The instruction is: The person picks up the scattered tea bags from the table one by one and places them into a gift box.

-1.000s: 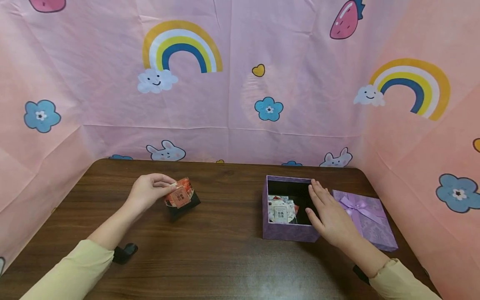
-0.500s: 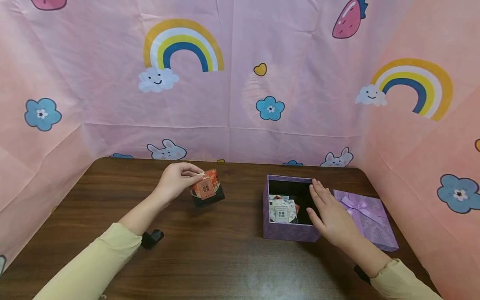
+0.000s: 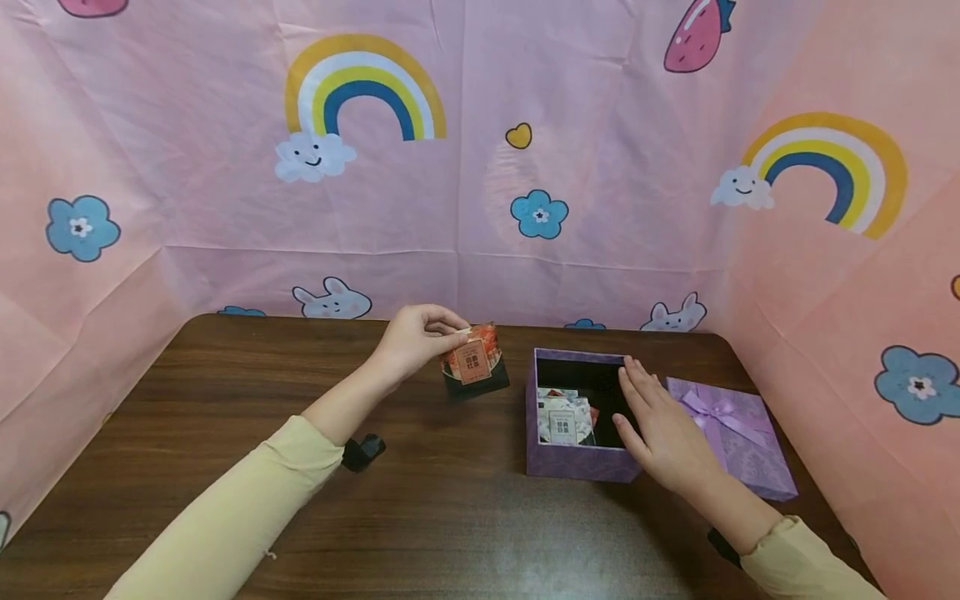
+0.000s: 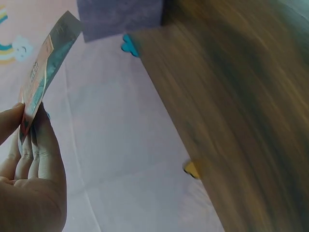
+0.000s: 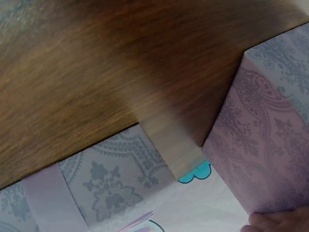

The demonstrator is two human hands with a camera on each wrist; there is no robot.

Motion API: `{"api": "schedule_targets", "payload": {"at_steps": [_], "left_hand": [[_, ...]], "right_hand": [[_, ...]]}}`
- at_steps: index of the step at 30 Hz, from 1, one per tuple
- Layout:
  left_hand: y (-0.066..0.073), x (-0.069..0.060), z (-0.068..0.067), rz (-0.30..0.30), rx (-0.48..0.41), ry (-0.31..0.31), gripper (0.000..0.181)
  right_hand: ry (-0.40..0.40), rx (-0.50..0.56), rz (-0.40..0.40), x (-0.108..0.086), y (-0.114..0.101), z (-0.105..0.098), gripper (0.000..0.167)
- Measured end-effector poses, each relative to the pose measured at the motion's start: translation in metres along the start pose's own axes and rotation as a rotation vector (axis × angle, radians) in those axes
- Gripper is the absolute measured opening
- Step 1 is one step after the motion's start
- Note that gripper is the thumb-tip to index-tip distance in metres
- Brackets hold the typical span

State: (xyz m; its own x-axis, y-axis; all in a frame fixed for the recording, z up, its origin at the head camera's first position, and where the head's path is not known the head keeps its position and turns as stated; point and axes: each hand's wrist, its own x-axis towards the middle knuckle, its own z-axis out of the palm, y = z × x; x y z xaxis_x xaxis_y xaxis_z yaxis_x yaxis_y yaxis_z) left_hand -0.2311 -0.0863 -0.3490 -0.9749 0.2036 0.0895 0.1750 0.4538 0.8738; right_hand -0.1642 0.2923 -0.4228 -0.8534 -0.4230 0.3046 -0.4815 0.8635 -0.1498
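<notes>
Between thumb and fingers, my left hand pinches a red and dark green tea sachet by its upper left corner, above the table. The left wrist view shows the sachet nearly edge-on. To its right stands an uncovered purple box with a dark inside. Several sachets stand in the left part of the box, a pale one in front. My right hand rests on the right rim of the box with fingers fairly straight. In the right wrist view only its fingertips show, against the patterned box wall.
The box's purple lid, tied with a ribbon bow, lies right of the box behind my right hand. Brown wooden table extends in front and to the left. A printed pink cloth hangs behind the table and along its sides.
My left hand has carried the tea sachet rightward and slightly farther back, from the left part of the table to near the box. The right hand, box and lid stay put.
</notes>
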Motion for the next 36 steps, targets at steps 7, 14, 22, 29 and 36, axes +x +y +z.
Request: {"api": "schedule_targets", "payload": {"at_steps": [7, 14, 22, 29, 36], "left_hand": [[0.020, 0.010, 0.024, 0.037, -0.034, -0.054, 0.016], [0.035, 0.016, 0.046, 0.075, -0.034, -0.081, 0.016], [0.050, 0.022, 0.067, 0.126, -0.024, -0.119, 0.014], [0.062, 0.027, 0.076, 0.146, -0.002, -0.132, 0.015], [0.064, 0.030, 0.092, 0.163, 0.026, -0.160, 0.015]], "right_hand": [[0.004, 0.005, -0.005, 0.000, -0.002, -0.002, 0.068], [-0.030, 0.013, 0.014, 0.001, -0.003, -0.005, 0.069], [-0.017, 0.021, 0.007, 0.001, -0.001, -0.003, 0.069], [0.002, 0.020, -0.005, 0.002, -0.001, -0.002, 0.068], [-0.015, 0.013, 0.013, 0.002, -0.001, -0.002, 0.068]]}}
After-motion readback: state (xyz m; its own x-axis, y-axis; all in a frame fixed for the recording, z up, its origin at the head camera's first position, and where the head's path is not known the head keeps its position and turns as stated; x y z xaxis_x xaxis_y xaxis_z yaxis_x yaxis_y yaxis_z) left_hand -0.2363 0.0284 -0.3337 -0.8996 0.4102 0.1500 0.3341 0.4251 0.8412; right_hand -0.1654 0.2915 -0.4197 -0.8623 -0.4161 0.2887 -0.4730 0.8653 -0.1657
